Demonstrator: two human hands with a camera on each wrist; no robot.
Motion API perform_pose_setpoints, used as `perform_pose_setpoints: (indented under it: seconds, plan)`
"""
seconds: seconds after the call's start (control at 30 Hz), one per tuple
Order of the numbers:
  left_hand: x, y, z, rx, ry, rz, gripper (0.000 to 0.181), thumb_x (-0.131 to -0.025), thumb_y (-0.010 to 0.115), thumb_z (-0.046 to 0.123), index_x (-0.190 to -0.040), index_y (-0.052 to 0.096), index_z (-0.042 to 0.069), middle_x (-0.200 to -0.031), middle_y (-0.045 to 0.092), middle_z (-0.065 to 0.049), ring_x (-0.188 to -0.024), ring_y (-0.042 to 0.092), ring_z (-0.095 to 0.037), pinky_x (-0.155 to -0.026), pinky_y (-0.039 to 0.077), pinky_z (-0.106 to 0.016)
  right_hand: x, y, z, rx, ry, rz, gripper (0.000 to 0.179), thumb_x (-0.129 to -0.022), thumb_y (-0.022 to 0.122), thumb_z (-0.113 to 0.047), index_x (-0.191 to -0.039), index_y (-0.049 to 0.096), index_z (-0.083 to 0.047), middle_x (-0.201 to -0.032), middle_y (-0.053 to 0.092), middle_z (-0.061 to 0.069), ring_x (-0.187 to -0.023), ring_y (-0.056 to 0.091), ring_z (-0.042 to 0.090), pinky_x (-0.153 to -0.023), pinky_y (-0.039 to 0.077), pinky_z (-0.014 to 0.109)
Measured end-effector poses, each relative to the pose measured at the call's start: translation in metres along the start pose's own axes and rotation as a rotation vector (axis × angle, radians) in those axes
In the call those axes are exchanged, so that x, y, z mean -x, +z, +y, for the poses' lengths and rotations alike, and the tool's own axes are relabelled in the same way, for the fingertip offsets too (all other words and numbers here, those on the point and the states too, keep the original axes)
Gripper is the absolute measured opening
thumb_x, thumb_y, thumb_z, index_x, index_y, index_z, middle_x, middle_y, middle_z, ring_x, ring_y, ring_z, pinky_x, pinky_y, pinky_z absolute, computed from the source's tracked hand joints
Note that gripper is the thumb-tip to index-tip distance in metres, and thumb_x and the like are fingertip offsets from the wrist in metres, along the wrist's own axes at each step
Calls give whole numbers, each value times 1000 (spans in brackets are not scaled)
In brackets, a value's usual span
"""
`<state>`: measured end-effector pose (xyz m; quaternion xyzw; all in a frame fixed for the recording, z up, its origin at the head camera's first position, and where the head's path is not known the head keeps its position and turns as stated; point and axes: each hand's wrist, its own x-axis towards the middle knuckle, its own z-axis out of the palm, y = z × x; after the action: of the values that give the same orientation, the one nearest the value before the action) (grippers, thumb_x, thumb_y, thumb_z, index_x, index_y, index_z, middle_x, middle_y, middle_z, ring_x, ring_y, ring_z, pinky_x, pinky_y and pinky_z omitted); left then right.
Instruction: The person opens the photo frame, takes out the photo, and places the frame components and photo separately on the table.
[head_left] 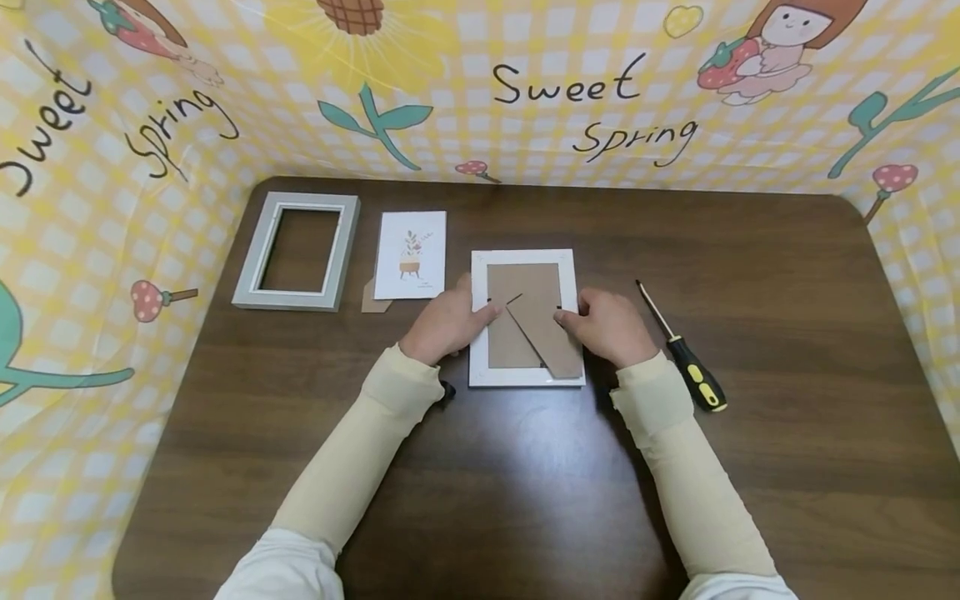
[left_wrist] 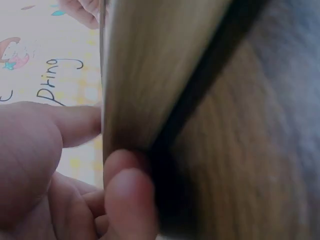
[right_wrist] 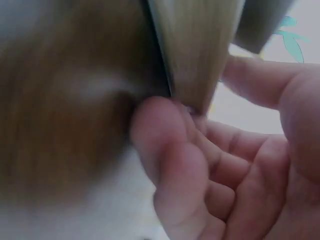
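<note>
A white picture frame [head_left: 525, 257] is seen from behind in the head view, its brown backing board [head_left: 517, 342] and slanting stand flap [head_left: 546, 340] facing up. My left hand [head_left: 444, 325] grips its left side, thumb on the back. On the opposite side, my right hand [head_left: 617, 327] holds the edge, its thumb near the backing's margin. In the left wrist view, the thumb and curled fingers [left_wrist: 130, 192] hold the frame's edge [left_wrist: 155, 55]. Curled fingers [right_wrist: 167, 130] sit under the frame's side [right_wrist: 200, 55] in the right wrist view. The frame's front is hidden.
A grey-white empty frame [head_left: 345, 250] lies at the table's back left. Beside it, a card with a potted plant print [head_left: 390, 242] covers part of a brown piece [head_left: 375, 302]. A black-and-yellow screwdriver [head_left: 693, 371] lies right of my right hand. Patterned cloth [head_left: 525, 150] borders the table [head_left: 787, 333].
</note>
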<state>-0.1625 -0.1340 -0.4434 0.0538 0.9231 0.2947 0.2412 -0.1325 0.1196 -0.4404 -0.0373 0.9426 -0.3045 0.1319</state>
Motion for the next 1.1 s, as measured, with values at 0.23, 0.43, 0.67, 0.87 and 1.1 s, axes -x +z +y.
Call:
perform_pose_setpoints:
  seconds: [0.23, 0.43, 0.67, 0.87, 1.1]
  plan:
    - [-3, -9, -10, 129, 49, -57, 71, -100, 62, 40, -154, 26, 12, -75, 62, -13, -49, 58, -25, -49, 52, -37, 27, -40, 27, 52, 32, 84, 43, -100, 61, -42, -107, 68, -1, -95, 70, 16, -87, 64, 35, -77, 48, 52]
    - [-2, -16, -13, 139, 67, -129, 109, -93, 72, 40, -162, -10, 23, -74, 63, -13, -52, 60, -26, -52, 53, -38, 73, -56, 67, 175, 124, -12, 44, -96, 68, -42, -99, 59, 1, -80, 59, 14, -73, 56, 31, -62, 44, 46]
    - [-1, -20, -26, 151, 93, -152, 103, -92, 76, 38, -161, 0, 41, -69, 59, -12, -52, 59, -25, -55, 54, -38, 92, -38, 92, 150, 59, 16, 27, -96, 68, -22, -104, 52, -1, -74, 52, 8, -65, 48, 26, -58, 36, 39]
    - [-1, -13, -29, 13, 179, -174, 103, -89, 74, 52, -162, 3, 38, -108, 69, -16, -80, 66, -22, -72, 53, -38, 88, -38, 84, -2, -20, 131, 30, -102, 61, -32, -121, 50, -11, -89, 60, 10, -72, 53, 29, -63, 41, 42]
    - [3, -17, -25, -207, 383, -106, 104, -85, 75, 57, -163, 17, 19, -124, 63, -16, -106, 63, -25, -90, 49, -41, 66, -41, 48, -34, -229, 104, 21, -96, 72, -35, -111, 64, -22, -87, 63, -1, -72, 54, 21, -64, 42, 36]
